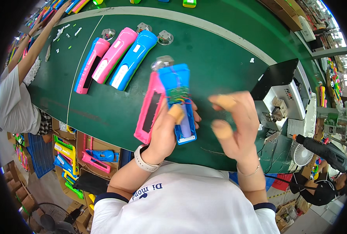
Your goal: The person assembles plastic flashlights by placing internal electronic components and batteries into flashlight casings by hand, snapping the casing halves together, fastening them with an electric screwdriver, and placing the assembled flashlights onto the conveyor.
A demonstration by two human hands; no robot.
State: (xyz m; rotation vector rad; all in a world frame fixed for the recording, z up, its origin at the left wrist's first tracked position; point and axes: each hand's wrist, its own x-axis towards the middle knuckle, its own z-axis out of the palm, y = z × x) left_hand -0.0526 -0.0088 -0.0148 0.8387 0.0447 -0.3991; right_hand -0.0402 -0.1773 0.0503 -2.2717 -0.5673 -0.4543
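Left hand (161,140) grips an opened blue casing (174,76); right hand (243,123) blurred, fingers parted.

The left thumb crosses the casing at frame centre; the other fingers are mostly hidden behind it. The casing lies well left of the right fingers, its green circuit board (177,94) blurred. The left hand partly covers a pink shell (141,130); whether it is held, I cannot tell. Far left, another person (19,103) is cut off.

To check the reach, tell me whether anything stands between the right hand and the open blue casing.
Only fingertips of the left hand, at the right edge of the open blue casing; nothing else visible bars the right hand.
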